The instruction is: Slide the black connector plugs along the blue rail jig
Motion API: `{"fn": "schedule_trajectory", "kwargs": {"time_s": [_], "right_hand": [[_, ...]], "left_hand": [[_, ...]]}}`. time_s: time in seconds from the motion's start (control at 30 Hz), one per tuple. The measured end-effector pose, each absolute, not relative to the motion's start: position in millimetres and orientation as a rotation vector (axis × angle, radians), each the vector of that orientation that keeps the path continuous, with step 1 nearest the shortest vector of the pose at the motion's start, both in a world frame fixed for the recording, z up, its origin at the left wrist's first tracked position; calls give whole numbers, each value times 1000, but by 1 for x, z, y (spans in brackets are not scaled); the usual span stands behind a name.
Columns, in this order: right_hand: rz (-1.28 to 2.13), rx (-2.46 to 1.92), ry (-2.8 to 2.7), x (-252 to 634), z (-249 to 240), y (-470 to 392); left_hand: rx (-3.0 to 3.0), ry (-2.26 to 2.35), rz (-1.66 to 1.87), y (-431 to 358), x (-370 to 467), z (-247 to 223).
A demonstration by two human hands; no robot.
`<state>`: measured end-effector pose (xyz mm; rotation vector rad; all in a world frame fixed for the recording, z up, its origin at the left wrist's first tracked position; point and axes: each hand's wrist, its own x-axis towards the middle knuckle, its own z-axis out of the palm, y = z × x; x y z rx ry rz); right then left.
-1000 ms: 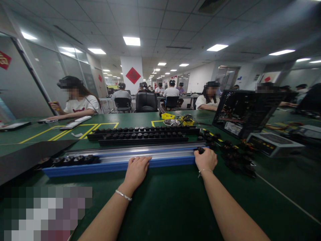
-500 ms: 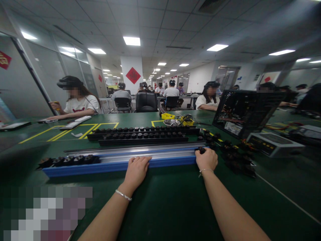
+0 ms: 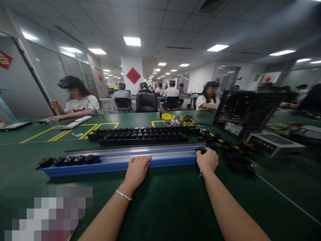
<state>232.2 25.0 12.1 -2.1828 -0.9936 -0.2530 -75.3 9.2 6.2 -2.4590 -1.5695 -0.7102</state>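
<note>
A long blue rail with a silvery channel lies across the green table. Several black round modules sit in its left end. My left hand rests on the rail's near edge at the middle, fingers together and bent over the edge. At the rail's right end, my right hand grips a black module between thumb and fingers. Behind the blue rail lies a dark rail.
Two black strips filled with modules lie farther back. To the right are a pile of loose modules, a power supply box and an open computer case. A metal dish and yellow trays stand behind. People sit across the table.
My right hand has shifted very slightly to the right with the black module. My left hand stays on the rail.
</note>
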Motion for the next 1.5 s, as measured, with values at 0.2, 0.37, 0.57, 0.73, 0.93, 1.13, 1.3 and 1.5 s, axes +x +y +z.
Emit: {"fn": "schedule_trajectory", "kwargs": {"time_s": [0.2,0.37,0.57,0.73,0.93,1.13,1.3,1.5], "right_hand": [[-232,-2178,-990,232,13,24],[-258,-2126,-984,233,10,25],[-300,-2104,-989,236,5,28],[-341,-2084,-985,240,3,28],[-333,-2057,-968,240,2,28],[-291,-2082,-942,241,4,27],[-257,-2082,-919,244,5,26],[-188,-2145,-898,245,10,24]], "left_hand": [[-2461,-1554,-716,9,-75,7],[-2466,-1553,-720,9,-75,6],[-2468,-1560,-712,9,-75,6],[-2475,-1574,-689,9,-75,7],[-2477,-1571,-711,10,-75,6],[-2479,-1564,-711,9,-76,6],[-2472,-1561,-715,9,-76,7],[-2471,-1572,-713,9,-76,7]]}}
